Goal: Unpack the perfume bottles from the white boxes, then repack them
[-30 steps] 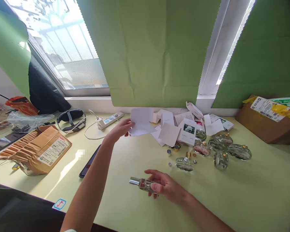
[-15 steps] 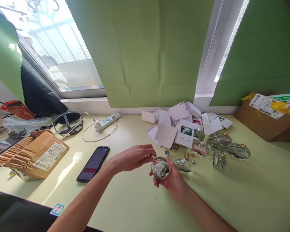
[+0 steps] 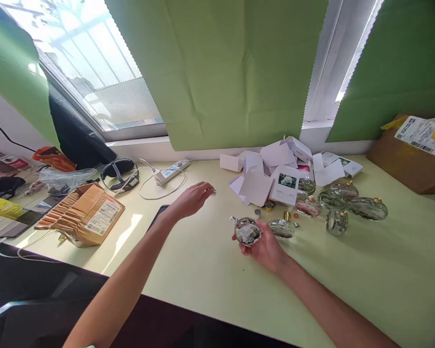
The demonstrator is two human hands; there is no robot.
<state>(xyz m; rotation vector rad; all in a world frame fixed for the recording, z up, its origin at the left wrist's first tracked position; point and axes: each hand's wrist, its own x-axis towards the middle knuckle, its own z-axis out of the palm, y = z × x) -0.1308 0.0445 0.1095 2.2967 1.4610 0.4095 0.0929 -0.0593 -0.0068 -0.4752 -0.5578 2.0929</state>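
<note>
My right hand (image 3: 263, 247) holds a round clear glass bottle (image 3: 248, 232) with a flower picture inside, just above the pale green table (image 3: 348, 270). Its neck (image 3: 234, 220) is bare and points up-left. My left hand (image 3: 192, 199) is raised to the left of it and pinches a small silver cap (image 3: 213, 192) between its fingertips. Several similar glass bottles (image 3: 342, 205) and loose gold and silver caps (image 3: 271, 209) lie right of the held bottle.
A heap of opened white boxes and cards (image 3: 275, 169) lies by the window. A phone (image 3: 158, 214), a power strip (image 3: 170, 171), a black head strap (image 3: 119, 174) and a torn cardboard box (image 3: 85, 215) lie at left. Another cardboard box (image 3: 413, 154) stands far right.
My left hand dropped the white card on the heap, came to the bottle's neck, then drew away left with the silver cap. My right hand turned the bottle's flat face up.
</note>
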